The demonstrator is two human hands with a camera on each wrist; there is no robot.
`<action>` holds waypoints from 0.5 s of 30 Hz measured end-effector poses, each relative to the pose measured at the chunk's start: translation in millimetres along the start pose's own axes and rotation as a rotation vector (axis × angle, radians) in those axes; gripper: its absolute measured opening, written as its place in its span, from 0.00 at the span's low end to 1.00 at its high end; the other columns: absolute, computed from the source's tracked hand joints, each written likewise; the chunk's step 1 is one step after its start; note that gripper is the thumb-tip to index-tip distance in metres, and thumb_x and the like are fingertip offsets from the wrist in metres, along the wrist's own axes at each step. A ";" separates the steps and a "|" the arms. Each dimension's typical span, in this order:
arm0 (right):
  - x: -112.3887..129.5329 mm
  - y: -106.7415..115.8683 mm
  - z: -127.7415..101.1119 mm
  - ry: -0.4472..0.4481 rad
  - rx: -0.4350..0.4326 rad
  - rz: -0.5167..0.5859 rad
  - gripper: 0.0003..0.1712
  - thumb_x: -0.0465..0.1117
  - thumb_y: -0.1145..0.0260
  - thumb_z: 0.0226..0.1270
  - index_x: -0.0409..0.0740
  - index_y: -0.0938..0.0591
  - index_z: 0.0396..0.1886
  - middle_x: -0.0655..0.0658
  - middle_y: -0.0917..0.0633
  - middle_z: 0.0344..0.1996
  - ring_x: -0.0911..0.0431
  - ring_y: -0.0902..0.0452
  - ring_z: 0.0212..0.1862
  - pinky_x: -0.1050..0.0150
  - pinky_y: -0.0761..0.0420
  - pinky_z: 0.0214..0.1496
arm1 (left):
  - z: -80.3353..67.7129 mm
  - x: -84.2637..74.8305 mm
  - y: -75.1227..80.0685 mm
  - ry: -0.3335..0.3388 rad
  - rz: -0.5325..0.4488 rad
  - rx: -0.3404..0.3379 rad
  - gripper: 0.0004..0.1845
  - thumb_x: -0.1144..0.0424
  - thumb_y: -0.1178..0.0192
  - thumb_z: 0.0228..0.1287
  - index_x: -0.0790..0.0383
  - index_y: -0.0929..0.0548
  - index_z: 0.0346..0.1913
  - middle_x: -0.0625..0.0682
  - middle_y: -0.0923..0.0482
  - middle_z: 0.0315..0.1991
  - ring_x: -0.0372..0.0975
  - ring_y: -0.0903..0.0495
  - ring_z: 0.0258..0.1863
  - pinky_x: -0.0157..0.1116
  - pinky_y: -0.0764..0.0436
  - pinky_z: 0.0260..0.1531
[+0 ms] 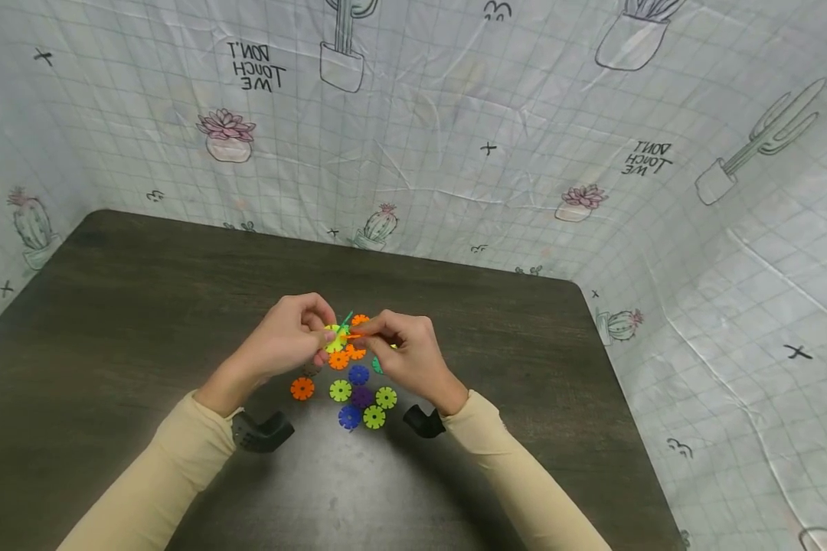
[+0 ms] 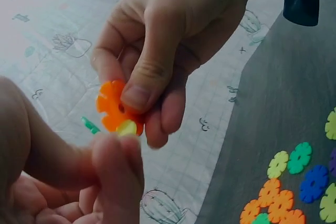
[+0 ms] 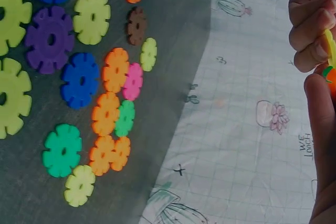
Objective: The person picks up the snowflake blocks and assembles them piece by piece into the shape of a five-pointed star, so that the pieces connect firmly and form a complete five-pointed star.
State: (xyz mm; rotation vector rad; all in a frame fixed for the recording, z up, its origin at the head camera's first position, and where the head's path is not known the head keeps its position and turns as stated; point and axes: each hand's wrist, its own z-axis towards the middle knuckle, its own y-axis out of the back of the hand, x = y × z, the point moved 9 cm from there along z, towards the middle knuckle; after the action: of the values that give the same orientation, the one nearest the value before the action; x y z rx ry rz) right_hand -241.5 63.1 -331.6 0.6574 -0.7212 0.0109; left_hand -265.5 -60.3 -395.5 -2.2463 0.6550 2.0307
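The left hand (image 1: 286,337) is raised just above the dark table (image 1: 110,321), fingers curled, pinching a small yellow-green disc (image 1: 334,338) at its fingertips. In the left wrist view that disc (image 2: 126,127) sits between the thumb and fingertip, pressed against the edge of an orange disc (image 2: 111,107). A thin green piece (image 2: 90,125) sticks out beside the 2 discs; what it joins to is hidden.

The right hand (image 1: 403,352) meets the left at the middle of the table, its thumb and fingers closed around the orange disc (image 1: 355,335), so both hands hold the joined pieces together in the air.

Below and between the wrists, loose flower-shaped discs (image 1: 358,394) lie flat on the table in a cluster: orange, yellow-green, blue and purple ones, some touching. The right wrist view shows more of them, among them a purple disc (image 3: 50,40), a blue disc (image 3: 80,80), a pink disc (image 3: 132,81) and a brown disc (image 3: 136,25).

A cactus-print cloth (image 1: 593,138) rises behind and to the right of the table.
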 end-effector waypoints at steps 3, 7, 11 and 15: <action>3.4 -2.2 -0.9 0.002 0.006 0.006 0.06 0.20 0.38 0.57 0.31 0.18 0.31 0.36 0.14 0.28 0.56 0.16 0.26 0.70 0.21 0.21 | -0.6 3.3 -2.2 0.029 0.021 -0.007 0.06 0.72 0.45 0.63 0.68 0.28 0.42 0.58 0.26 0.24 0.44 0.21 0.18 0.41 0.18 0.24; -2.2 -6.3 -5.7 -0.004 0.016 0.028 0.06 0.21 0.35 0.54 0.32 0.18 0.30 0.37 0.14 0.28 0.57 0.16 0.26 0.71 0.21 0.21 | -1.6 5.3 -6.4 0.046 0.037 0.008 0.06 0.73 0.46 0.62 0.69 0.27 0.42 0.57 0.26 0.24 0.44 0.21 0.18 0.42 0.17 0.25; -20.6 -11.0 -12.5 -0.019 0.025 0.036 0.05 0.25 0.34 0.56 0.36 0.17 0.31 0.40 0.13 0.29 0.62 0.17 0.27 0.72 0.19 0.26 | -1.1 6.4 -9.8 0.040 0.031 0.036 0.07 0.73 0.46 0.62 0.70 0.27 0.43 0.58 0.25 0.25 0.44 0.21 0.19 0.42 0.17 0.25; -33.9 -14.4 -17.0 -0.036 0.061 0.012 0.05 0.29 0.34 0.58 0.40 0.17 0.34 0.44 0.13 0.31 0.66 0.17 0.29 0.73 0.19 0.28 | 0.7 8.7 -11.2 0.017 -0.002 0.101 0.08 0.72 0.45 0.64 0.70 0.27 0.44 0.60 0.22 0.27 0.45 0.19 0.21 0.41 0.16 0.27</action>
State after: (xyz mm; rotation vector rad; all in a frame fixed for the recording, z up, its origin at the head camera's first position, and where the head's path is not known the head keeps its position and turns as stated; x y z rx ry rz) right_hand -253.6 68.3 -370.0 0.7131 -0.7615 0.0327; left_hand -262.0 -52.2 -406.7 -2.2092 0.7380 1.9337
